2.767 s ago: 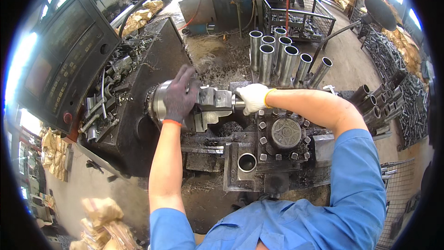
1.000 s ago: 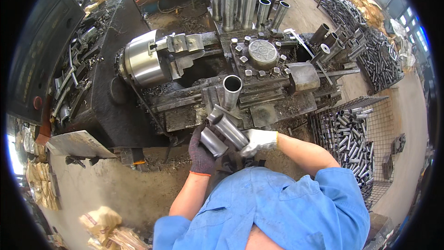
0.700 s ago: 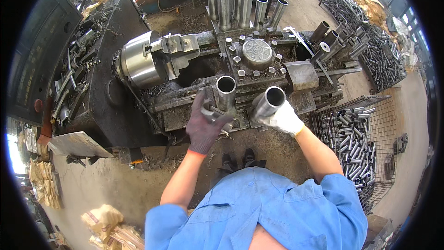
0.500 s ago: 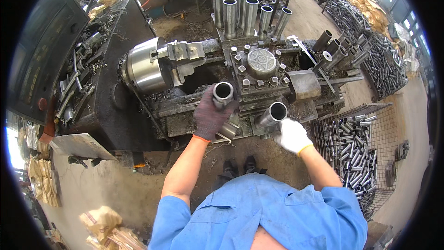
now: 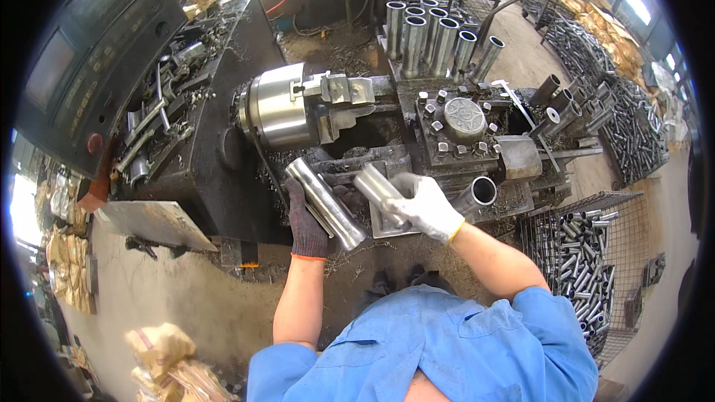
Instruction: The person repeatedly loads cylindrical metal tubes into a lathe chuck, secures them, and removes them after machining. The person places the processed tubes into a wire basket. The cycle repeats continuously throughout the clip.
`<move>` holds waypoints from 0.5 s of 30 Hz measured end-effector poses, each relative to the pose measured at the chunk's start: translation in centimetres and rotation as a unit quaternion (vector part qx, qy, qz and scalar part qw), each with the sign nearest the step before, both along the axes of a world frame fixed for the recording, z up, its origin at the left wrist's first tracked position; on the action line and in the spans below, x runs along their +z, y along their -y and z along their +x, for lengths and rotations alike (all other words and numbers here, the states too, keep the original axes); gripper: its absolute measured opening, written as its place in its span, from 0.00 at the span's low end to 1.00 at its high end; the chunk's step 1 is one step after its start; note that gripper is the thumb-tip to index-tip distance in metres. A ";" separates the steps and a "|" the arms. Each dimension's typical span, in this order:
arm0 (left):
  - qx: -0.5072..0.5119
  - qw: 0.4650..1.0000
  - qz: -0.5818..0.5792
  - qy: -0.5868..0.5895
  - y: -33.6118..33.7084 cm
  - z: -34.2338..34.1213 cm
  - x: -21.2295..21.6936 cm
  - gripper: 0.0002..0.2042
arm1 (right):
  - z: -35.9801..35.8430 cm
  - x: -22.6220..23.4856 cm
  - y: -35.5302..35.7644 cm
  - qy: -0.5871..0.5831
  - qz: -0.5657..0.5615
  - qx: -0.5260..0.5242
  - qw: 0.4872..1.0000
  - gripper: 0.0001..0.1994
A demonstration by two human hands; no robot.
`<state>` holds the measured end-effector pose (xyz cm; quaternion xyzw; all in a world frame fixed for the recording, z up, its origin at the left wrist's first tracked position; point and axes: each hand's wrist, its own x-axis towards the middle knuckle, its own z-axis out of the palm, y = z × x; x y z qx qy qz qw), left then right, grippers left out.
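My left hand [image 5: 307,223], in a dark glove with an orange cuff, is closed round a shiny metal tube [image 5: 328,205] flared at its near end. The tube lies tilted in front of the lathe chuck [image 5: 279,108]. My right hand [image 5: 432,210], in a white glove, grips a shorter shiny metal cylinder [image 5: 376,186]; motion blurs it and its far end. This cylinder is just right of the tube, and the two are apart. Another open-ended tube [image 5: 475,195] stands tilted on the machine's front ledge, behind my right hand.
Beyond my hands sits the tool post [image 5: 465,117], ringed with bolts. Several upright tubes [image 5: 445,41] stand behind it. A caliper [image 5: 527,115] lies to its right, near darker tubes [image 5: 566,112]. At right is a wire basket [image 5: 624,268] of short tubes; a metal plate [image 5: 160,222] juts out at left.
My left hand has moved left and tipped its tube from end-on to lying lengthwise. My right hand has left the standing tube and moved left onto the short cylinder. The view has shifted.
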<state>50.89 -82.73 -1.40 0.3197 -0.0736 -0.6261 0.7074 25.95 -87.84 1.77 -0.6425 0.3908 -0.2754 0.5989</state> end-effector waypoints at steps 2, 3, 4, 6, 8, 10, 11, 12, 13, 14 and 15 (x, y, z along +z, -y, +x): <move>0.037 0.999 -0.020 -0.033 0.7 -0.9 0.8 0.36 | 2.5 4.3 1.5 -0.032 -0.026 -0.014 0.999 0.32; 0.024 0.996 -0.076 -0.028 1.3 -1.5 1.4 0.37 | 3.6 5.9 2.1 -0.160 -0.030 0.077 0.984 0.36; 0.019 0.994 -0.105 -0.028 1.9 -2.0 2.0 0.39 | 4.6 7.2 2.5 -0.273 -0.044 0.148 0.950 0.39; 0.020 0.992 -0.125 0.026 3.4 -2.5 3.6 0.40 | 6.3 8.9 3.6 -0.253 -0.042 0.093 0.962 0.43; -0.066 0.958 -0.277 -0.019 5.1 -1.3 5.4 0.40 | 6.0 10.1 5.4 -0.244 -0.112 0.067 0.961 0.46; -0.007 0.901 -0.198 0.387 7.8 1.7 7.2 0.43 | 2.9 12.3 9.1 -0.220 -0.300 0.114 0.921 0.43; 0.050 0.705 -0.128 0.696 9.9 3.4 8.1 0.46 | 1.9 13.1 11.1 -0.291 -0.330 0.105 0.892 0.41; 0.104 0.413 -0.041 0.904 12.1 4.8 9.0 0.50 | 0.9 14.1 13.5 -0.291 -0.417 0.091 0.856 0.39; 0.058 0.317 0.005 0.947 14.1 5.5 9.4 0.54 | 0.1 14.7 15.9 -0.376 -0.439 0.082 0.812 0.35; -0.009 0.239 0.059 0.969 15.8 6.1 9.8 0.57 | -0.8 15.1 18.3 -0.389 -0.512 0.071 0.762 0.32; -0.016 0.229 0.065 0.971 17.0 6.4 10.1 0.53 | -1.3 15.2 20.5 -0.457 -0.536 0.072 0.706 0.29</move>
